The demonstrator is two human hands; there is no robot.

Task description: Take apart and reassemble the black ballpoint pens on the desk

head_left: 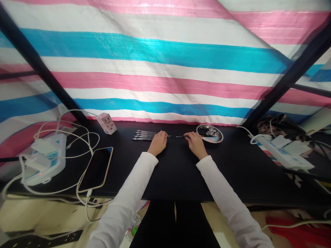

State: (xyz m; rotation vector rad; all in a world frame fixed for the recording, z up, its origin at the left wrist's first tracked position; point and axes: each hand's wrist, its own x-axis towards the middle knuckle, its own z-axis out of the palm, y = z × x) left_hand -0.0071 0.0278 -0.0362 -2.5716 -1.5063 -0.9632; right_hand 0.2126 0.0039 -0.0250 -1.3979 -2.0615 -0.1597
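The left hand (157,143) and right hand (196,144) lie palm down on a black tabletop (178,172), apart from each other, with a thin black pen (176,136) bridging the gap between their fingertips. Each end of the pen disappears under the fingers, and the view doesn't show whether either hand is gripping it or only touching it. White sleeves (124,196) cover both forearms. Just beyond and to the left of the left hand, a neat row of black pens (144,135) lies side by side. Just beyond the right hand, a round steel dish (209,134) holds more dark pens (205,131). Farther left of the left hand are a small printed box (106,123), a smartphone (97,168) lying face up, and a white power strip (46,159) with plugged-in chargers and tangled white cables (77,137). Well to the right of the right hand sits a second white power strip (283,151). A pink, white and blue striped tarpaulin (155,62) hangs behind the tabletop.
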